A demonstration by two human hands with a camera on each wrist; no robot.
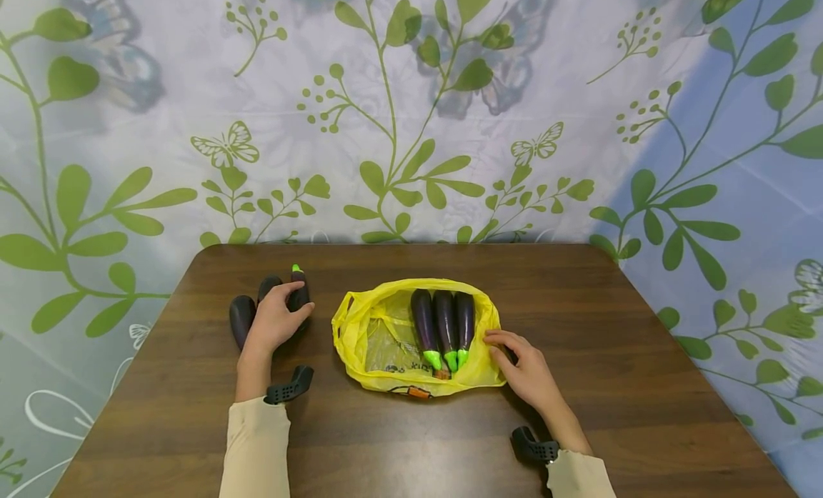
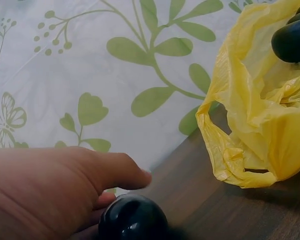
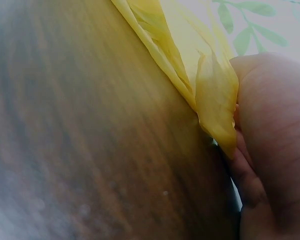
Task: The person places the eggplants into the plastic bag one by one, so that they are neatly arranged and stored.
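In the head view, the left hand (image 1: 275,318) is over a dark purple eggplant (image 1: 298,298) with a bright green stem end. Its fingers lie beside the eggplant, and in the left wrist view the thumb is extended above the rounded end (image 2: 132,217), apart from it. Two more eggplants lie to its left, one of them (image 1: 241,318) partly behind the hand. The right hand (image 1: 526,369) holds the right rim of an open yellow plastic bag (image 1: 350,341). Three eggplants (image 1: 445,319) lie side by side within the bag, green ends toward the person.
Everything rests on a brown wooden table (image 1: 398,441). A patterned cloth (image 1: 411,112) with green leaves and butterflies hangs behind its far edge. Each wrist wears a black camera mount, such as the left one (image 1: 289,386). The bag's loose handle (image 2: 225,155) lies on the left side.
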